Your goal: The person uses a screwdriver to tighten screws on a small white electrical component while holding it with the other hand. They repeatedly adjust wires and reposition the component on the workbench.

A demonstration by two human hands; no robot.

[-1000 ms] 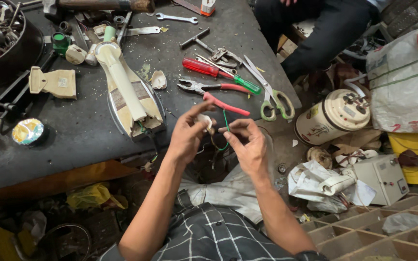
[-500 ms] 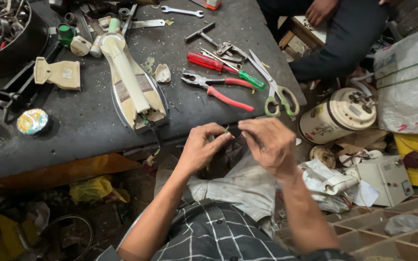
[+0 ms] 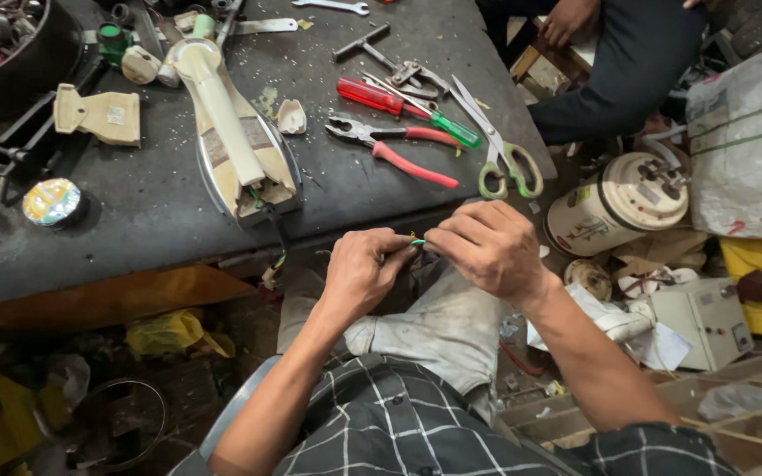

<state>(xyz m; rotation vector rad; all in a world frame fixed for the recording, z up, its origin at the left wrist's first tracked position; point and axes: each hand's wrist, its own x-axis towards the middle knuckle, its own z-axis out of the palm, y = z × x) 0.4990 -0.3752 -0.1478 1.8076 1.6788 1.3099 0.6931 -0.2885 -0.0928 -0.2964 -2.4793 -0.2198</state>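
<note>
**Thin wire pinched between two hands at the near edge of a cluttered work surface**

A dark, scuffed surface [image 3: 160,211] fills the far half of the view, strewn with tools and parts. Just below its near edge, over the person's lap, the left hand [image 3: 362,275] and the right hand [image 3: 487,249] meet fingertip to fingertip. Between them runs a short piece of thin green wire [image 3: 417,241], only a small stretch of it showing where the fingers come together. Both hands are closed narrowly, thumbs and forefingers pinching the wire from either side; the left hand lies slightly nearer and lower, the right slightly farther and higher.

On the surface, just beyond the hands, lie red-handled pliers [image 3: 394,148], with a red and green screwdriver [image 3: 403,110] behind them and green-handled scissors [image 3: 497,154] to the right. To the left of the pliers rests a cream-coloured iron body [image 3: 231,132] on its back, a dark cord trailing from it over the near edge. At the far right, on the floor, stands a round cream appliance [image 3: 619,204], and another person in dark trousers [image 3: 619,75] sits beyond it.
</note>
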